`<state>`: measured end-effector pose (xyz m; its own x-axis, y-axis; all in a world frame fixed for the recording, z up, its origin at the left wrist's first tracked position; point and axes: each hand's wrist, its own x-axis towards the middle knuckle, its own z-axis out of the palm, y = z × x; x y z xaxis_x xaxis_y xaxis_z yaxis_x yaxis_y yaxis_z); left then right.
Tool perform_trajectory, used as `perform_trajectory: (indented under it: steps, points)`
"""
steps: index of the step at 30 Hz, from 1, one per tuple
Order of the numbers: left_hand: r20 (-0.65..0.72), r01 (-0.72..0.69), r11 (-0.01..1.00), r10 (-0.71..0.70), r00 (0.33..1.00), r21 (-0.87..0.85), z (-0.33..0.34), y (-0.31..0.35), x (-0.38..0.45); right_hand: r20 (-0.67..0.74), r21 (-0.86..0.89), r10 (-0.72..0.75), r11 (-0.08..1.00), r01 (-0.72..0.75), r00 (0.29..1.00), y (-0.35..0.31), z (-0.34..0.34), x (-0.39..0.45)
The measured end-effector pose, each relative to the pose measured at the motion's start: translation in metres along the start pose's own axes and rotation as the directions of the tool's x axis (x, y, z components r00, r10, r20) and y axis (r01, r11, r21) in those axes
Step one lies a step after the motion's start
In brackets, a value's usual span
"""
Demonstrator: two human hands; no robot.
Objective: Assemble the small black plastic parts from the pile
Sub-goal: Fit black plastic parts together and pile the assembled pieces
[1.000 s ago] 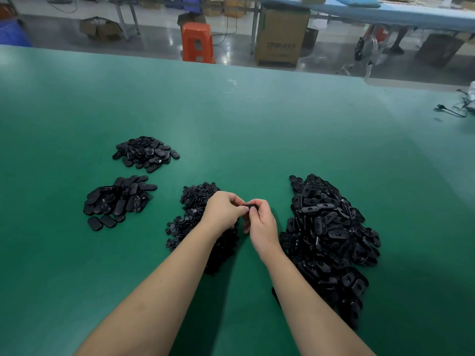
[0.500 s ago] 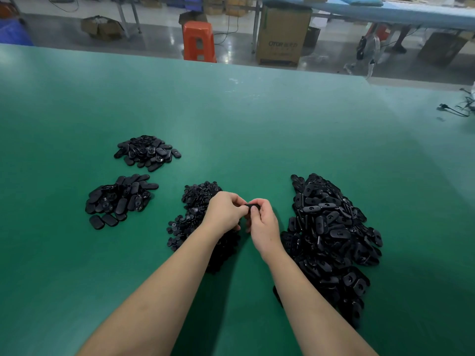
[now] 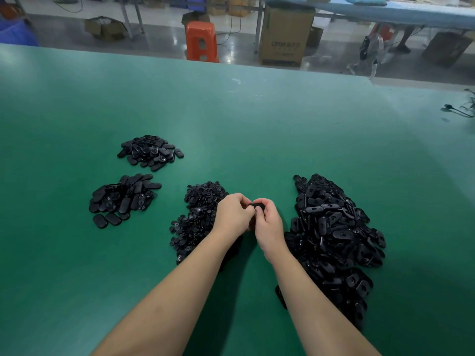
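The cardboard box (image 3: 284,34) on the floor, far beyond the two hands and past the surface's far edge, bears grey print reading roughly "OTOR"; the characters after it are illegible.

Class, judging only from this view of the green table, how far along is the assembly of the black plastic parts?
Done: two small heaps at far left look like finished pieces. In hand: left hand and right hand pinch one black part together. Left: the big oval-part pile and round-part pile, so most remains.

Small black oval part (image 3: 257,206) pinched between piles.
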<state>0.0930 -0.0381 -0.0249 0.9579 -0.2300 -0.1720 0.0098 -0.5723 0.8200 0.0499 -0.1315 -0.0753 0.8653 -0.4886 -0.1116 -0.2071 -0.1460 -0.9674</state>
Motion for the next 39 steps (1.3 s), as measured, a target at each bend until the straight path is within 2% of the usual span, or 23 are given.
perform_trajectory:
  steps: [10,22,39]
  points:
    - [-0.038,0.014,1.000,-0.014,0.999,-0.010,0.007,-0.004,-0.001,0.003,0.014,0.034,0.999,-0.034,0.999,-0.003,-0.001,-0.002]
    - [0.062,0.075,0.977,-0.064,0.996,-0.199,-0.001,-0.015,0.006,0.013,-0.012,0.024,1.000,-0.024,1.000,-0.002,0.001,-0.005]
    - [0.105,0.074,0.973,-0.052,0.993,-0.217,-0.008,-0.019,0.009,0.005,-0.056,-0.030,0.998,0.030,1.000,0.002,0.002,-0.003]
